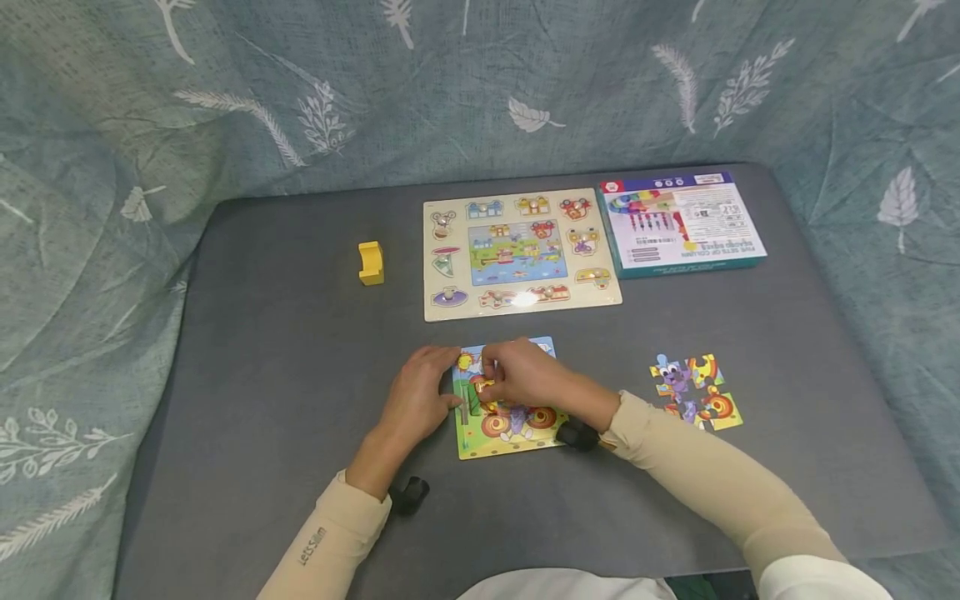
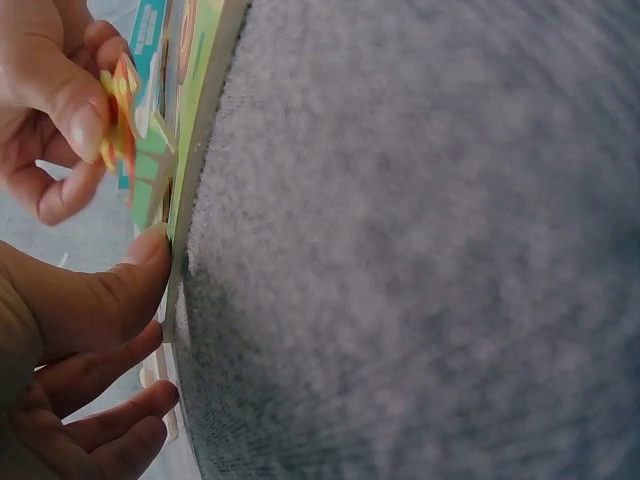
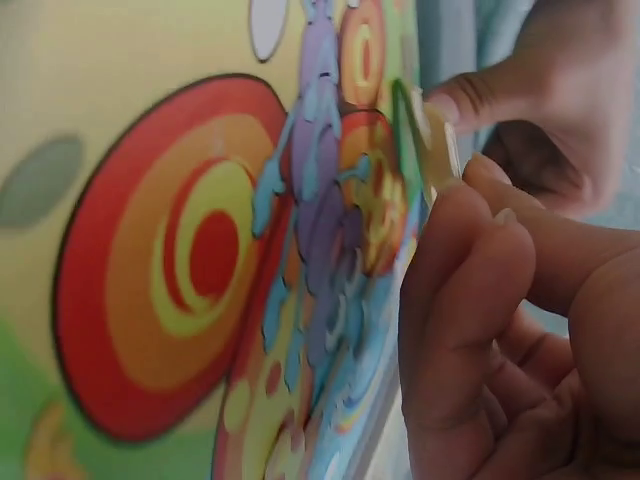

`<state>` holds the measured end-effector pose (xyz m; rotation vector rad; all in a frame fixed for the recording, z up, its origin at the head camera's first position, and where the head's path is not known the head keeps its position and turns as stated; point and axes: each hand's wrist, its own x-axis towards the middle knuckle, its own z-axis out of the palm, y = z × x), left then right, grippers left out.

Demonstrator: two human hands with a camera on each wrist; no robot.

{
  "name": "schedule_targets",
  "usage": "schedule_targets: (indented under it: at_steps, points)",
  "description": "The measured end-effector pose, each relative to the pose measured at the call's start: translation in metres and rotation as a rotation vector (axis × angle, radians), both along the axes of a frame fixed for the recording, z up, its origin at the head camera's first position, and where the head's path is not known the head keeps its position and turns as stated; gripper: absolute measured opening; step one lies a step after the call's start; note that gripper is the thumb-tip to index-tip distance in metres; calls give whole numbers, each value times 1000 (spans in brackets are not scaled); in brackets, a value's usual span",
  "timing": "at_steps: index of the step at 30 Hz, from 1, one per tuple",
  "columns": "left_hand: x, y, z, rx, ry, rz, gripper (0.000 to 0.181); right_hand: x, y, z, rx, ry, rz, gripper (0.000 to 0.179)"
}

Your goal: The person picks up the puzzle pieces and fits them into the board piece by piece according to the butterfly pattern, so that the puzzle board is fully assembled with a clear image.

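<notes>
A small colourful jigsaw board [image 1: 480, 448] lies flat in front of me. My left hand [image 1: 411, 400] rests at its left side, with the thumb touching the board's edge in the left wrist view. Over the board's upper left part, my right hand [image 1: 528, 372] pinches a yellow-orange jigsaw piece [image 2: 120, 115] between thumb and fingers. That piece is tilted up from the board, seen nearly edge-on in the right wrist view. Round red-and-orange swirls and a purple figure show on the board. To the right lie several loose jigsaw pieces [image 1: 720, 406], grouped close together.
Behind the jigsaw board lies a larger wooden knob puzzle [image 1: 517, 254]. A boxed set [image 1: 682, 225] stands to its right at the back. A yellow notched block [image 1: 371, 263] sits at the left on the grey table [image 1: 285, 350]. Patterned cloth [image 1: 480, 100] hangs behind.
</notes>
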<state>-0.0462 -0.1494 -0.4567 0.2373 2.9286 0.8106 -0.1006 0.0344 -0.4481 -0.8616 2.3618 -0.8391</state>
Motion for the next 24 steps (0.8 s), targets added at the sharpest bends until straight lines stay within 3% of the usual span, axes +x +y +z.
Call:
schedule_targets:
  at_steps: [10, 16, 24]
  points:
    - [0, 1, 1, 10, -37, 7, 53, 1, -11, -9, 112, 113, -18, 27]
    - [-1, 3, 1, -5, -40, 15, 59, 0, -13, -8, 168, 133, -25, 36]
    - [-1, 1, -1, -13, -35, 16, 63, 0, -14, -12, 125, 124, -25, 32]
